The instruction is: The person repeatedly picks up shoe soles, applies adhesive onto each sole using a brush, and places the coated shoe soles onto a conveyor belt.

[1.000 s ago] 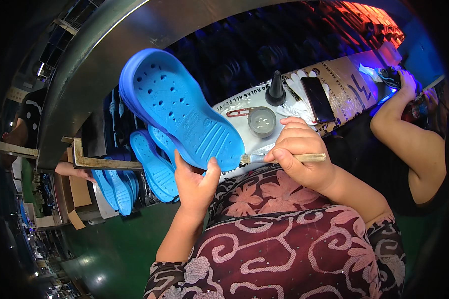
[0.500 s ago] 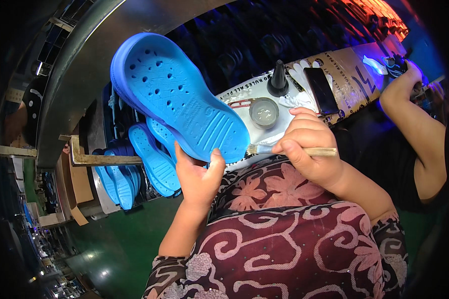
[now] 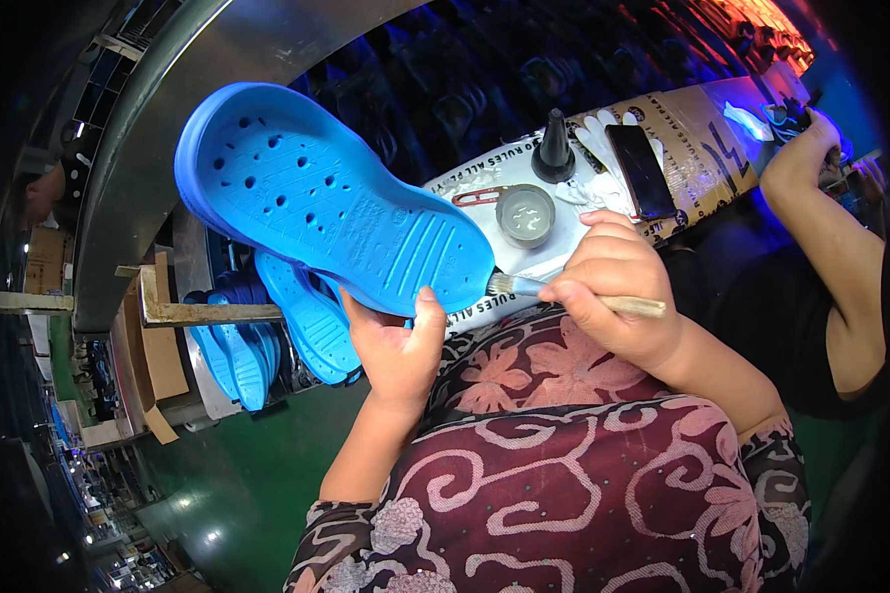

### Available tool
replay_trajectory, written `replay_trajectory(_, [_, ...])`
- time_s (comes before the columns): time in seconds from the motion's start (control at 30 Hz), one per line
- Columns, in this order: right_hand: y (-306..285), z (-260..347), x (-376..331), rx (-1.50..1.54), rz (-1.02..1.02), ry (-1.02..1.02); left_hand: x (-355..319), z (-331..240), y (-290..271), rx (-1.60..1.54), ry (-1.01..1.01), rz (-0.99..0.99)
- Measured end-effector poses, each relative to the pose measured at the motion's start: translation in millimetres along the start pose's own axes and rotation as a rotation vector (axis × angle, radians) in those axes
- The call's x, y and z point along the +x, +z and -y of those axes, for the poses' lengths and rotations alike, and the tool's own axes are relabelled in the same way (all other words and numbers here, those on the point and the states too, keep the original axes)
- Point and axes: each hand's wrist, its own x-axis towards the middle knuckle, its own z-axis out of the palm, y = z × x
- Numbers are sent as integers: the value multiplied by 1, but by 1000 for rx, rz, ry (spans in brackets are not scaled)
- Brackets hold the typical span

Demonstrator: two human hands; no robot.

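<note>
A blue shoe sole (image 3: pixel 311 188) with holes toward its far end and ridges at the near end is held up by my left hand (image 3: pixel 394 346), thumb on its upper face. My right hand (image 3: pixel 618 282) grips a paintbrush (image 3: pixel 633 305) by its pale wooden handle. The bristles meet the sole's rim at its near right end. Just beyond the brush stands a small round cup (image 3: pixel 525 216) with a cloudy, clear-looking liquid. Behind the cup rises a black cone-shaped nozzle or bottle (image 3: pixel 554 148).
White gloves (image 3: pixel 598 188) and a dark phone (image 3: pixel 638 171) lie on a taped cardboard surface (image 3: pixel 697 158). More blue soles (image 3: pixel 316 331) rest at left below the held one. A curved metal edge (image 3: pixel 158 109) runs along the left. At right, another person's arm (image 3: pixel 821 237) reaches in.
The sole has turned, its far end swinging left and down. The brush stays at the near end, its bristles slightly lower along the rim. Both hands have barely shifted.
</note>
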Motion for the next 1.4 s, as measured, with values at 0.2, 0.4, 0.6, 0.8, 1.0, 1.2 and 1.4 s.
replay_trajectory(0.2, [-2,-1,1,14,-75,4,-1,6,2,-1,41,-49])
replay_trajectory(0.4, [1,1,-1,28,-34,6,-2,10,5,-2,67,-86])
replay_trajectory(0.6, [-4,-3,-2,36,-65,21,3,10,6,34,51,-94])
replay_trajectory(0.8, [-3,-4,-1,-27,-44,4,6,18,2,-44,-26,-96])
replay_trajectory(1.0, [-6,-6,-3,-60,-92,13,6,18,2,-58,-64,-124])
replay_trajectory(1.2, [-1,1,3,8,-66,-9,2,7,10,-10,42,-81])
replay_trajectory(1.4, [-4,-1,-2,-98,-13,-12,-1,7,9,-4,104,-110])
